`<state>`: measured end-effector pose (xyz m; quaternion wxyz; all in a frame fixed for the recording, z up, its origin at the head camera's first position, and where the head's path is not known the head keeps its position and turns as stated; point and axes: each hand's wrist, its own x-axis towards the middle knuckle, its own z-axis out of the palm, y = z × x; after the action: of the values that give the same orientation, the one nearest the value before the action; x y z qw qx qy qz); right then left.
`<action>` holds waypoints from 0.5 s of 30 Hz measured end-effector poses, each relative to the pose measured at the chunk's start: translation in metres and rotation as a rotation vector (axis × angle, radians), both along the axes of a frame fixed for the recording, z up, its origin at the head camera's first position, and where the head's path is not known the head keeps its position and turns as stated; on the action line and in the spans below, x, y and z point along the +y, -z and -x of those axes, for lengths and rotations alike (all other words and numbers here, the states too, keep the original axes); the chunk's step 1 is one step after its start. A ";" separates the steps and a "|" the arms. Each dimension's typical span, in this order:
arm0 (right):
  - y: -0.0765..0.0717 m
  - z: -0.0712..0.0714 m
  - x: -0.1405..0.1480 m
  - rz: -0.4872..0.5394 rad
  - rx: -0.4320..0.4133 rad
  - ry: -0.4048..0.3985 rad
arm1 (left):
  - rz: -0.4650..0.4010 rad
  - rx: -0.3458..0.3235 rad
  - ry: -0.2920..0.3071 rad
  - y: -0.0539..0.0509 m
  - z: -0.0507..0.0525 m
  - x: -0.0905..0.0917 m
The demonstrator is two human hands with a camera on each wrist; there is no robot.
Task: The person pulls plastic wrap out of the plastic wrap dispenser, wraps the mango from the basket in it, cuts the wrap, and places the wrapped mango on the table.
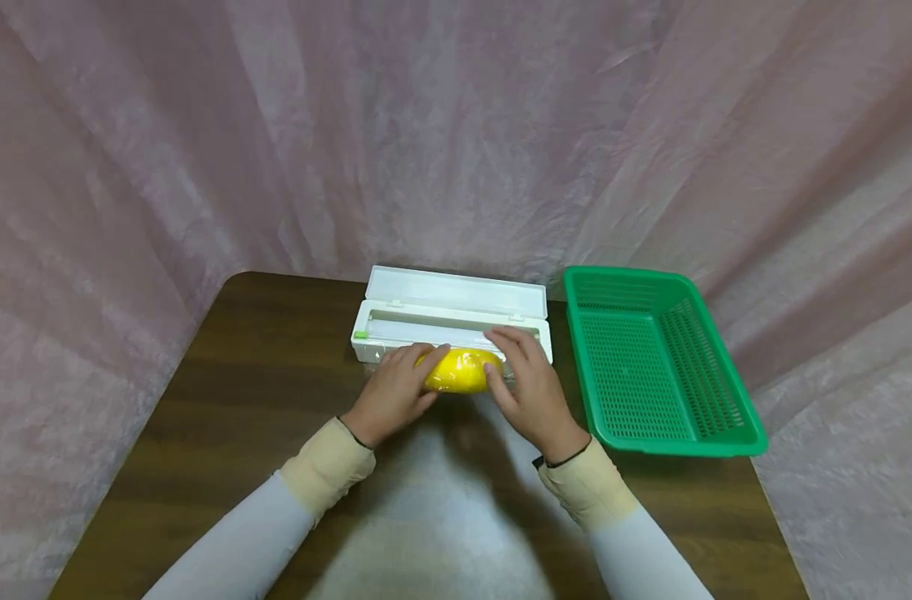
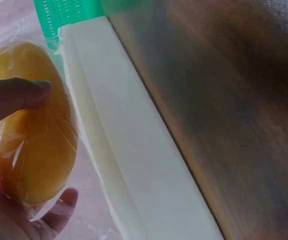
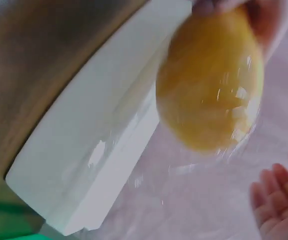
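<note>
An oval yellow fruit (image 1: 463,372), shaped like a mango, has shiny clear cling film around it. My left hand (image 1: 398,392) grips its left end, the thumb (image 2: 28,94) lying over the film in the left wrist view. On the other side my right hand (image 1: 533,392) is spread with its fingers apart. The right wrist view shows those fingers (image 3: 279,192) away from the fruit (image 3: 211,85). Just behind the fruit stands a white cling film dispenser (image 1: 366,350), lid (image 1: 456,289) raised, a pale roll (image 1: 426,332) inside.
A green plastic basket (image 1: 636,375) with perforated sides stands to the right of the dispenser on the dark wooden table (image 1: 276,358). A pinkish curtain (image 1: 456,150) hangs behind the table's back edge.
</note>
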<state>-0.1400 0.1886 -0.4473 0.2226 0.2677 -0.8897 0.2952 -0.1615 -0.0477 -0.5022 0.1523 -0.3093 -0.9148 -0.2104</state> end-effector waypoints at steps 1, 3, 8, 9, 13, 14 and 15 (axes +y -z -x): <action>0.001 -0.006 -0.003 -0.026 0.044 -0.033 | 0.004 -0.009 -0.002 0.000 0.000 0.000; 0.005 -0.017 -0.008 -0.069 0.101 -0.093 | 0.013 -0.028 -0.006 0.000 0.000 0.000; 0.022 -0.034 -0.021 -0.169 0.158 -0.154 | 0.010 -0.040 -0.002 0.000 0.002 0.001; 0.025 -0.035 -0.022 -0.184 0.157 -0.149 | 0.007 -0.043 -0.002 -0.001 0.002 0.001; 0.038 -0.033 -0.024 -0.214 0.157 -0.081 | 0.013 -0.055 -0.004 -0.003 0.003 0.001; 0.041 -0.031 -0.024 -0.219 0.159 -0.061 | 0.016 -0.060 -0.004 -0.003 0.003 0.001; 0.045 -0.029 -0.024 -0.226 0.164 -0.043 | 0.018 -0.066 -0.003 -0.003 0.003 0.001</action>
<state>-0.1109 0.1645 -0.4918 0.2564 0.3333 -0.8902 0.1752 -0.1650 -0.0462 -0.4990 0.1197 -0.3021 -0.9216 -0.2121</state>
